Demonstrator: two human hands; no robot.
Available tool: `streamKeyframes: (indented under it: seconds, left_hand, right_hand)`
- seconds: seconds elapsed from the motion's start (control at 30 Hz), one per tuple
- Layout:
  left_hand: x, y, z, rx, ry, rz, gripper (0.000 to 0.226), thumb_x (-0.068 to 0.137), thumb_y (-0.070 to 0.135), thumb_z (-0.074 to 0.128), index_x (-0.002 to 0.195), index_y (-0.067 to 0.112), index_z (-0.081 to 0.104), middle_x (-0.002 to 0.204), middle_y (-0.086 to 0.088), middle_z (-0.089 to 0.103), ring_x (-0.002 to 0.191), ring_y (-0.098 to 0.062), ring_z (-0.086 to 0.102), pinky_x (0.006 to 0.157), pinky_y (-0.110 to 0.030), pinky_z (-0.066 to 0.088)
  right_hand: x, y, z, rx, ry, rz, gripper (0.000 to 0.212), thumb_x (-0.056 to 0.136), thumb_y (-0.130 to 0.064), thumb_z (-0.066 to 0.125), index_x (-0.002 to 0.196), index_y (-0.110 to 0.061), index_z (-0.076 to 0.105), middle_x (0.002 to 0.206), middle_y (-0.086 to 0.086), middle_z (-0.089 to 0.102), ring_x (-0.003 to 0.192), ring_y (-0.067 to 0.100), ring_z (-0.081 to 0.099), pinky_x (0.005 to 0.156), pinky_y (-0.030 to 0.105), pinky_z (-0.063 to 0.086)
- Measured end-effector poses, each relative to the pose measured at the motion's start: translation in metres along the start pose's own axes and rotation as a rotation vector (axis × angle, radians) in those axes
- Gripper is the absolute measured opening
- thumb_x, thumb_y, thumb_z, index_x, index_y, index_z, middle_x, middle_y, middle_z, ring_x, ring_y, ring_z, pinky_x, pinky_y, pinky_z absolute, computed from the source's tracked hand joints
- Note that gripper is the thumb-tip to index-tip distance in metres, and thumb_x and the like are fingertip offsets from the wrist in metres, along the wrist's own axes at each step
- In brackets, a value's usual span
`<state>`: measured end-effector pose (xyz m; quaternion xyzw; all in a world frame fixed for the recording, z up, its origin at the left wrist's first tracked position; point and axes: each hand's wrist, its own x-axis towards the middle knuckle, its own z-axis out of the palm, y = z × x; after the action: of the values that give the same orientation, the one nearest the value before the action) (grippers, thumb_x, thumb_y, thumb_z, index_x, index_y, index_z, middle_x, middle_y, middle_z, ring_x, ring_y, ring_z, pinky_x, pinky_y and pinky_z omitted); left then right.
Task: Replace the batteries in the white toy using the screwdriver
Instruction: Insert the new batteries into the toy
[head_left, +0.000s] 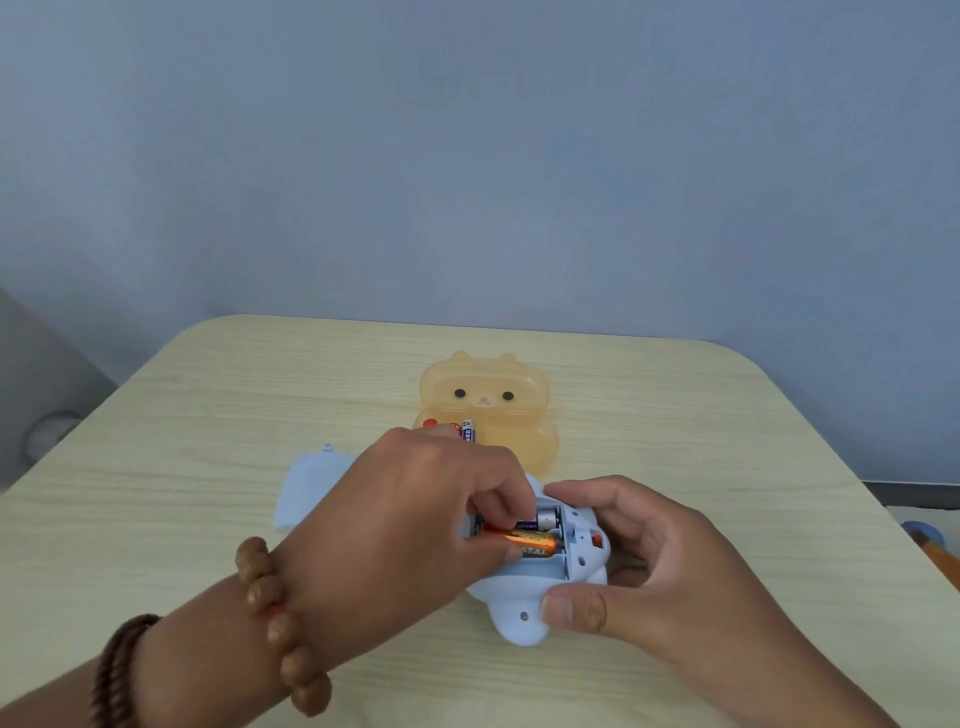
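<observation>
The white toy (524, 597) lies upside down on the table, its battery compartment uncovered. Inside lie a silver-and-blue battery (545, 517) and an orange battery (535, 543). My left hand (410, 514) reaches over the toy, and its fingertips pinch the orange battery in the compartment. My right hand (649, 561) grips the toy's right side, thumb on its near edge. A pale blue piece that looks like the toy's cover (311, 483) lies to the left, partly hidden by my left hand. No screwdriver shows.
An orange translucent bear-shaped box (498, 410) stands just behind the toy, with a spare battery (468, 430) and something red in it. The wooden table (208, 415) has rounded far corners against a blue-grey wall. Beaded bracelets circle my left wrist.
</observation>
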<state>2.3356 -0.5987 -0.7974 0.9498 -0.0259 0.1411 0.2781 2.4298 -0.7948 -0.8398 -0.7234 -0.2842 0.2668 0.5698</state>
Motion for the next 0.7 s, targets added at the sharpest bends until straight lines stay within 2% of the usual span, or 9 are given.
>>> streamKeyframes:
  seconds: [0.13, 0.2, 0.27, 0.33, 0.4, 0.47, 0.53, 0.6, 0.7]
  left_hand:
    - [0.0, -0.001, 0.003, 0.067, 0.013, 0.032, 0.018, 0.068, 0.028, 0.084, 0.077, 0.034, 0.071, 0.065, 0.023, 0.063, 0.086, -0.003, 0.058, 0.077, -0.005, 0.035]
    - [0.0, -0.003, 0.003, 0.174, 0.031, 0.103, 0.01, 0.066, 0.033, 0.078, 0.07, 0.033, 0.07, 0.061, 0.016, 0.061, 0.067, -0.006, 0.056, 0.068, -0.009, 0.036]
    - [0.0, -0.001, 0.004, 0.327, 0.023, 0.208, 0.011, 0.068, 0.025, 0.073, 0.06, 0.027, 0.066, 0.054, 0.009, 0.053, 0.056, -0.014, 0.049, 0.059, -0.022, 0.04]
    - [0.001, -0.001, 0.008, 0.429, 0.041, 0.312, 0.018, 0.07, 0.013, 0.069, 0.057, 0.024, 0.062, 0.051, 0.007, 0.047, 0.054, -0.017, 0.043, 0.064, -0.026, 0.037]
    - [0.002, -0.003, 0.01, 0.412, 0.035, 0.341, 0.017, 0.072, 0.016, 0.069, 0.06, 0.026, 0.066, 0.055, 0.008, 0.051, 0.056, -0.016, 0.047, 0.069, -0.026, 0.038]
    - [0.002, -0.006, 0.009, 0.303, -0.006, 0.297, 0.009, 0.075, 0.028, 0.073, 0.067, 0.029, 0.072, 0.064, 0.009, 0.059, 0.062, -0.012, 0.055, 0.07, -0.032, 0.046]
    - [0.002, -0.008, 0.004, 0.115, -0.007, 0.175, 0.006, 0.077, 0.038, 0.077, 0.077, 0.032, 0.073, 0.077, 0.012, 0.065, 0.074, -0.006, 0.061, 0.072, -0.028, 0.047]
    - [0.001, -0.011, -0.004, -0.044, 0.013, 0.014, 0.015, 0.077, 0.043, 0.078, 0.088, 0.037, 0.071, 0.089, 0.016, 0.066, 0.089, -0.004, 0.063, 0.076, -0.02, 0.047]
    - [0.001, -0.019, -0.009, -0.116, 0.016, -0.2, 0.029, 0.071, 0.048, 0.079, 0.096, 0.041, 0.067, 0.098, 0.021, 0.066, 0.095, 0.0, 0.062, 0.077, -0.023, 0.054]
  right_hand:
    - [-0.002, -0.001, 0.0, 0.004, 0.006, 0.003, 0.061, 0.058, -0.008, 0.092, 0.112, -0.024, 0.071, 0.104, -0.002, 0.081, 0.092, 0.019, 0.077, 0.078, 0.029, 0.062]
    - [-0.002, -0.001, 0.0, -0.004, 0.013, 0.001, 0.059, 0.059, -0.008, 0.093, 0.11, -0.028, 0.071, 0.104, -0.003, 0.08, 0.093, 0.019, 0.077, 0.079, 0.03, 0.063]
    - [-0.001, -0.001, 0.001, -0.017, 0.019, -0.003, 0.058, 0.059, -0.01, 0.094, 0.107, -0.034, 0.072, 0.106, -0.005, 0.08, 0.094, 0.019, 0.077, 0.083, 0.034, 0.063]
    - [-0.001, -0.001, 0.002, -0.022, 0.023, -0.007, 0.058, 0.059, -0.011, 0.094, 0.104, -0.039, 0.072, 0.106, -0.006, 0.08, 0.094, 0.019, 0.077, 0.082, 0.033, 0.063]
    - [-0.001, -0.001, 0.002, -0.018, 0.015, -0.011, 0.058, 0.058, -0.01, 0.094, 0.103, -0.039, 0.072, 0.106, -0.006, 0.08, 0.094, 0.018, 0.077, 0.081, 0.032, 0.063]
    - [-0.001, -0.001, 0.003, -0.018, 0.006, -0.015, 0.058, 0.06, -0.008, 0.094, 0.103, -0.039, 0.072, 0.106, -0.006, 0.08, 0.095, 0.017, 0.077, 0.081, 0.031, 0.062]
    - [-0.001, -0.001, 0.004, -0.021, 0.009, -0.021, 0.058, 0.061, -0.006, 0.093, 0.103, -0.039, 0.072, 0.106, -0.005, 0.08, 0.095, 0.016, 0.077, 0.079, 0.029, 0.062]
    - [-0.001, 0.0, 0.004, -0.019, 0.013, -0.023, 0.057, 0.06, -0.006, 0.093, 0.105, -0.034, 0.073, 0.106, -0.004, 0.08, 0.094, 0.016, 0.077, 0.077, 0.027, 0.061]
    - [0.0, 0.002, 0.003, -0.017, 0.01, -0.016, 0.06, 0.059, -0.005, 0.093, 0.111, -0.026, 0.07, 0.106, -0.004, 0.08, 0.092, 0.017, 0.077, 0.075, 0.024, 0.06]
